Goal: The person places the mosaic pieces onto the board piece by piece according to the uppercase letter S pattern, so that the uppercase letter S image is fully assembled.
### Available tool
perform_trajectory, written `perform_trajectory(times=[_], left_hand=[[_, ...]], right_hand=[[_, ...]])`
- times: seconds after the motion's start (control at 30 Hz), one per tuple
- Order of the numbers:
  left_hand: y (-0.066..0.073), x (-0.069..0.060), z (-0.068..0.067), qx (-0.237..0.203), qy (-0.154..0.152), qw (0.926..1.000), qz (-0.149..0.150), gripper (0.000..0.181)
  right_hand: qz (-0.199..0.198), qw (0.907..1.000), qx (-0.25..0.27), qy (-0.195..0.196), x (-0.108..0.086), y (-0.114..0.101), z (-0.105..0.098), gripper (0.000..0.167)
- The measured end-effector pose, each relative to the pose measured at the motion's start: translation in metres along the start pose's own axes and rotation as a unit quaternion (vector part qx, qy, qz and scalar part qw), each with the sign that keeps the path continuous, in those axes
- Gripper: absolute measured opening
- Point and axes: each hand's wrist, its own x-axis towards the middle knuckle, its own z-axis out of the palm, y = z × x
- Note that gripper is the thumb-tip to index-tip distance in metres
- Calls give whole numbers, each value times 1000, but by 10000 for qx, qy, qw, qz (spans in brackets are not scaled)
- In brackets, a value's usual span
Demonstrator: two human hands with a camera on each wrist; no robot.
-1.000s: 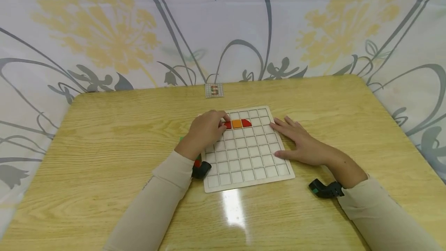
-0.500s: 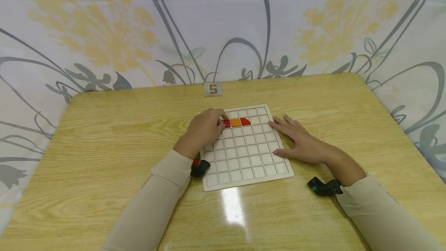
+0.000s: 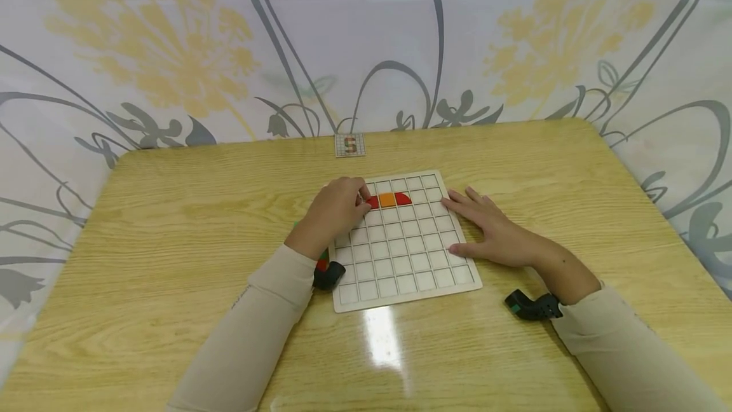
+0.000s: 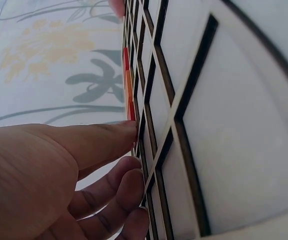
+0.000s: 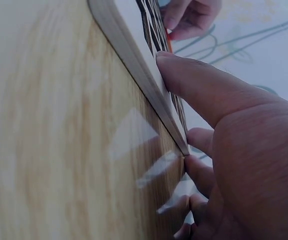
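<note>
A white gridded board [image 3: 394, 302] lies on the table. In its second row from the back sit an orange square [image 3: 387, 199] and a red piece with a curved edge [image 3: 403, 198], with another red piece [image 3: 374, 202] at their left. My left hand [image 3: 333, 212] has thumb and forefinger at that left red piece, pinching at its edge, which they partly cover; the left wrist view has this hand [image 4: 59, 165] against the grid. Spread over the board's right edge is my right hand [image 3: 494, 234], its thumb [image 5: 184, 75] resting on top.
A small card with an S pattern [image 3: 350, 145] lies at the table's back edge. Red and green pieces [image 3: 323, 263] lie by the board's left side, partly hidden under my left wrist. A flowered cloth [image 3: 389, 37] stands behind the table.
The head view has shifted slightly. My left fingertips have moved a little at the left red piece; the right hand and the board stay in place.
</note>
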Motion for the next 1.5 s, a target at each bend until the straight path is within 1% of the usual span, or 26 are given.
perform_trajectory(times=[0.1,0.33,0.43,0.57,0.67,0.77,0.97,1.13,1.23,1.4,1.5], left_hand=[[0,0,1,15,-52,10000,-13,14],[0,0,-2,53,23,10000,38,15],[1,-1,-5,18,11,10000,-34,20],[4,-6,-13,-83,111,9999,-72,24],[7,-9,-21,-128,248,9996,18,24],[10,-12,-27,-136,309,9994,62,25],[9,-20,-36,-203,395,9990,-3,26],[0,-27,-45,-301,484,9983,-106,27],[-9,-31,-49,-333,530,9978,-230,26],[-25,-37,-51,-334,520,9971,-438,28],[-33,-41,-52,-273,509,9971,-489,29]], right_hand=[[20,10000,13,-32,0,0,1,87],[-1,10000,-12,6,0,-1,-1,86],[-10,10000,42,-10,0,-2,0,86],[-9,10000,75,-11,0,-4,1,86],[-30,10000,34,22,0,-5,1,86],[-32,10000,32,23,0,-5,1,86],[46,10000,16,-44,0,-5,0,86],[38,10000,15,-10,-1,-3,0,86],[41,10000,20,-9,0,-3,0,86],[47,10000,22,14,0,-3,0,86],[54,10000,20,14,0,-3,0,86]])
